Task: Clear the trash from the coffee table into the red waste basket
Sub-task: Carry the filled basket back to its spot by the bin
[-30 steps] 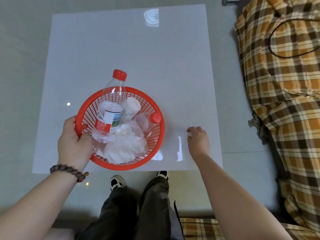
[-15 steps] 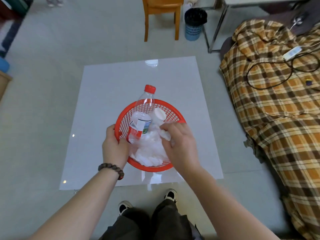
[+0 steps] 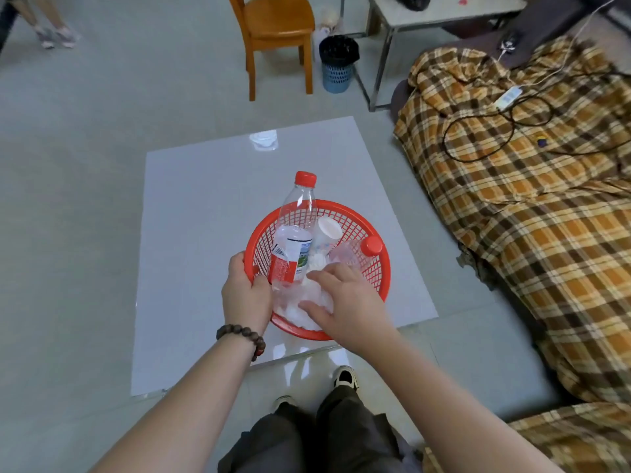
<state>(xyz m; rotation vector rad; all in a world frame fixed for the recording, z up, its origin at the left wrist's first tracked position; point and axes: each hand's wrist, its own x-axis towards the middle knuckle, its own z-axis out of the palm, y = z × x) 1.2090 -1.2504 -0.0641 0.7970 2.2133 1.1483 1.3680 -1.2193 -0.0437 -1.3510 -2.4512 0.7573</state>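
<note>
The red waste basket (image 3: 372, 230) stands near the front of the pale coffee table (image 3: 205, 216). My left hand (image 3: 244, 293) grips its left rim. Inside stand a clear bottle with a red cap (image 3: 297, 227), a white cup (image 3: 327, 230), a second red-capped bottle (image 3: 358, 252) lying down, and crumpled white plastic and tissue (image 3: 297, 310). My right hand (image 3: 345, 302) hovers over the basket's near side with fingers spread and nothing in it, touching or just above the white plastic.
A plaid-covered sofa (image 3: 529, 199) with a black cable and charger runs along the right. Beyond the table stand a wooden chair (image 3: 276, 32), a blue bin with a black liner (image 3: 338, 63) and a metal table leg (image 3: 379, 63). My legs and shoes (image 3: 345, 377) are below.
My right hand left the table's front right and came over the basket, then opened. My view lifted, so more of the room shows. The left hand kept hold of the rim.
</note>
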